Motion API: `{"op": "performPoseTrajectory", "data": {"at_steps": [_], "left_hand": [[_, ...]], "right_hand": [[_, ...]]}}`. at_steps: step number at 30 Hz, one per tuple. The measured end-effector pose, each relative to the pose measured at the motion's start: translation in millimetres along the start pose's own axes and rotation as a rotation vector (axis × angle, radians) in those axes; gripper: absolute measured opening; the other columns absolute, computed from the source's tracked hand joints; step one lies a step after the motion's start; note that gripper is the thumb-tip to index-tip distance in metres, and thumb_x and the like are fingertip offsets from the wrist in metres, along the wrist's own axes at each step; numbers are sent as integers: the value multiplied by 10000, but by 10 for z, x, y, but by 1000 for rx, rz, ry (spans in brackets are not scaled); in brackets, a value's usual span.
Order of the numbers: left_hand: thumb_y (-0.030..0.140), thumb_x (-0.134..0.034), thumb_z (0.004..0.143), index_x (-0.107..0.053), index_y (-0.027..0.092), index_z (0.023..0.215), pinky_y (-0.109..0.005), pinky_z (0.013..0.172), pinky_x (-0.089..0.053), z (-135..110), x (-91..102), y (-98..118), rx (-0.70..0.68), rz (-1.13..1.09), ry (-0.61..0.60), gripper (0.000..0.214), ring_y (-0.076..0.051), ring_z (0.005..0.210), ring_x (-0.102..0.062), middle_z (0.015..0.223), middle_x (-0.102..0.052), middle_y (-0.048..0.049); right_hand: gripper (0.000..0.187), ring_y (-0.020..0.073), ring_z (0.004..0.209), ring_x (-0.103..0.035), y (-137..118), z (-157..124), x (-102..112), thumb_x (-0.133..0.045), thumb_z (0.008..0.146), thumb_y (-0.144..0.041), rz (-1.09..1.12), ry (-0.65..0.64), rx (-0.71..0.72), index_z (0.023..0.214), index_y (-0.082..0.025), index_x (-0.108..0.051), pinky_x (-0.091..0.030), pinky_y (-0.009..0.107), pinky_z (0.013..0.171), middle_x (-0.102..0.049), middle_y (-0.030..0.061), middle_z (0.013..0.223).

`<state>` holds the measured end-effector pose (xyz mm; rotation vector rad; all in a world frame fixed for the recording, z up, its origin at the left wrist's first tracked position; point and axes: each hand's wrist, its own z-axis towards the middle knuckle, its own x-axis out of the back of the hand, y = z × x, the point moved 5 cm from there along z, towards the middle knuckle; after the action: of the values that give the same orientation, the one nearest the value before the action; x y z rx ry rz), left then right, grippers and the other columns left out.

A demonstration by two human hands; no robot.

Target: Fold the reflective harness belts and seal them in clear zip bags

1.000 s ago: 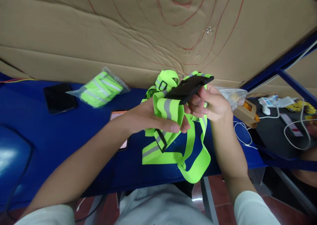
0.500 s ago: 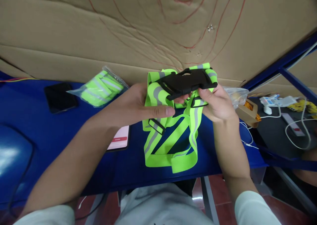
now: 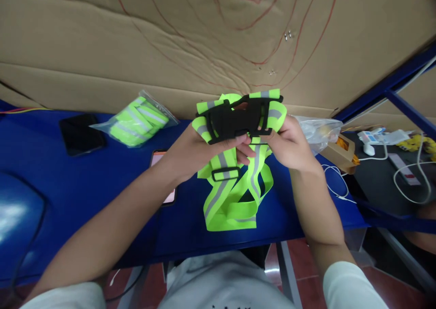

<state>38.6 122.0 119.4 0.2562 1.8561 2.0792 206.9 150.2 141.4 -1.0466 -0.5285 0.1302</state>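
Note:
Both my hands grip a large black side-release buckle [image 3: 235, 119] on a neon-green reflective strap [image 3: 218, 204] with a grey stripe. My left hand [image 3: 204, 148] is closed on the buckle's left part, its thumb pressed along the lower edge. The right part is pinched by my right hand [image 3: 288, 143], thumb in front. The two buckle halves are joined. Below them the strap hangs in loops down to the blue table, with a black slider [image 3: 225, 174] on the left length. Some fingertips are hidden behind buckle and strap.
A clear bag [image 3: 136, 120] of folded green strap lies at the left, beside a black phone [image 3: 81, 134]. Another phone [image 3: 170, 196] with a lit screen is partly under my left forearm. A plastic bag [image 3: 316, 129], an open cardboard box [image 3: 342, 152] and white cables [image 3: 337, 182] are at the right.
My left thumb has moved up onto the buckle, which has shifted left and turned its face more toward me. The hanging strap loops have swung and bunched closer together.

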Motion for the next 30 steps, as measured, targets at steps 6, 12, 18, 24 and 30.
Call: {"op": "performPoseTrajectory", "data": {"at_steps": [6,12,18,24,30], "left_hand": [[387,-904,788,-719,270,1243,-449,1227,-455,23,95,144,-261,288,139,505,-320,1445,-555,1305,-750,-58],[438,-901,788,-722,249,1242,-456,1214,-470,84,14,-34,-194,143,160,523,-297,1354,-627,1316,-751,-39],[501,-920,738,-737,192,1220,-449,1126,-528,126,82,-190,-80,37,113,601,-327,1285,-661,1298,-757,-90],[452,-883,786,-762,171,1066,-369,940,-586,75,68,-243,27,194,-23,416,-268,1056,-713,1080,-784,-58],[462,-860,827,-742,163,1075,-334,865,-593,92,36,-298,38,163,-205,406,-223,972,-715,1055,-767,-61]], "right_hand": [[413,207,918,-708,163,19,-45,-700,931,-636,89,-19,30,983,-229,-753,-611,367,839,-744,21,962],[553,259,1197,-683,89,109,-161,-471,1029,-692,-120,-88,109,1125,-219,-741,-539,459,1105,-764,66,1147],[743,300,1517,-465,-193,45,-37,-772,921,-474,-370,-22,243,1574,-291,-467,-370,492,1297,-450,95,1661],[356,297,1162,-715,-231,-12,-68,-653,1015,-465,-549,-119,108,1259,-225,-751,-531,444,1062,-769,97,1226],[478,202,882,-690,-210,13,-41,-618,1000,-604,-372,33,51,808,-178,-717,-539,333,848,-730,59,930]]}}
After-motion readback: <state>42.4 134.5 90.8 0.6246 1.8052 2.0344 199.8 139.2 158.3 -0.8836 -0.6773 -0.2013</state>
